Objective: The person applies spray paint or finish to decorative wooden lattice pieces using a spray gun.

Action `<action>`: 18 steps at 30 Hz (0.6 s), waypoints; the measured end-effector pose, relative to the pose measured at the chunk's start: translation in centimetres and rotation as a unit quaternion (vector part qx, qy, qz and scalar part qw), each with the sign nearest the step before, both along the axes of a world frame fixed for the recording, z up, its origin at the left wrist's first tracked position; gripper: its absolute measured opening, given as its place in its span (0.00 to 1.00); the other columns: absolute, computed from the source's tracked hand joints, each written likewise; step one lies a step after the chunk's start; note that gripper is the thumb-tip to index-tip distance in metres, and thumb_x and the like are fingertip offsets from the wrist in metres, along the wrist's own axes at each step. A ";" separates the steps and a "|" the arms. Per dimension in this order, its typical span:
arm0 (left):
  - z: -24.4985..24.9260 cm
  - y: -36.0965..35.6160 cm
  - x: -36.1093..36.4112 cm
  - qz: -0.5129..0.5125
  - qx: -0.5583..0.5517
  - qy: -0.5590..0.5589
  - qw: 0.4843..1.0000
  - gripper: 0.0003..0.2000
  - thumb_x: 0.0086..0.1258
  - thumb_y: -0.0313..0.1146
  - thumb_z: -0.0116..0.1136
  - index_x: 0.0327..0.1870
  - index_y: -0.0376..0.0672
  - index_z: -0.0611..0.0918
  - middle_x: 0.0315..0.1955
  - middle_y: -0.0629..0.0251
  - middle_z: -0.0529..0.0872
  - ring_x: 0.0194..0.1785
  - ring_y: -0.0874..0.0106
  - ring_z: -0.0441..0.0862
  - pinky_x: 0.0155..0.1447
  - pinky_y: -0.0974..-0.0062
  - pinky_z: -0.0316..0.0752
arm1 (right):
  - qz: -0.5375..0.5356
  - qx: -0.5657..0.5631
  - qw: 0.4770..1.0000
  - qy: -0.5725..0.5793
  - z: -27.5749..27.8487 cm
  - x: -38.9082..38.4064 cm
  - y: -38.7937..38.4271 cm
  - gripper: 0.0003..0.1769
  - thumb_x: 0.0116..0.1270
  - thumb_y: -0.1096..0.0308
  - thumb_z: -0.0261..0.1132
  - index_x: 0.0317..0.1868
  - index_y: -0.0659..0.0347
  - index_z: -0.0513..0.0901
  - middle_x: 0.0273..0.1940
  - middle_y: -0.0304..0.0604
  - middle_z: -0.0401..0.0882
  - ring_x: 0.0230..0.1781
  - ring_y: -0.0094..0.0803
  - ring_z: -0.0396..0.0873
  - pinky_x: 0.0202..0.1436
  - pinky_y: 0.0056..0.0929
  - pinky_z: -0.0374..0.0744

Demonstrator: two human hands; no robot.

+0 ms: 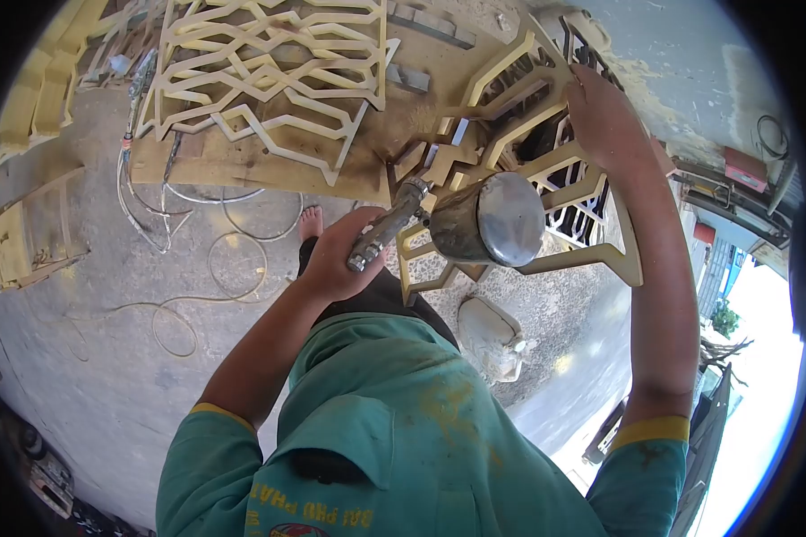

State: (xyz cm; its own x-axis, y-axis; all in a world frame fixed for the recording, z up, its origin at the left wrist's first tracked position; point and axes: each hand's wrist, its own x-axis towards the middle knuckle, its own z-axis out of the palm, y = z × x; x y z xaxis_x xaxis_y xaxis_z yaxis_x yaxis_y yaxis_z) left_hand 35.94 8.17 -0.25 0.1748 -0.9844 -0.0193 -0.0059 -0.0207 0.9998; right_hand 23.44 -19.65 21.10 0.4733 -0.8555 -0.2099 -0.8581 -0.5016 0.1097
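Observation:
My left hand point(347, 255) is wrapped round the handle of a metal spray gun point(391, 224), whose round silver cup point(509, 219) sticks out to the right. Up at the right, my right hand point(597, 116) grips the edge of an openwork lattice panel point(620, 255), cream-coloured with brown patches. The panel stands tilted, and the gun is in front of its lower left part. What the gun's nozzle touches, if anything, cannot be made out.
A second cream lattice point(269, 72) lies on a brown-stained board point(260, 168) at the top. Hoses point(210, 300) loop over the concrete floor at left. A rounded container point(491, 336) stands below the panel. Wooden frames point(34, 228) are at the far left.

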 end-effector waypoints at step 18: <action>-2.0 -5.4 -0.7 -0.033 0.090 0.033 0.995 0.24 0.56 0.29 0.63 0.56 0.39 0.74 0.46 0.48 0.82 0.50 0.50 0.81 0.52 0.61 0.76 | -0.124 0.058 0.990 -0.044 0.1 -2.4 0.7 0.24 0.75 0.63 0.48 0.67 0.64 0.72 0.34 0.45 0.81 0.38 0.29 0.78 0.50 0.28 0.74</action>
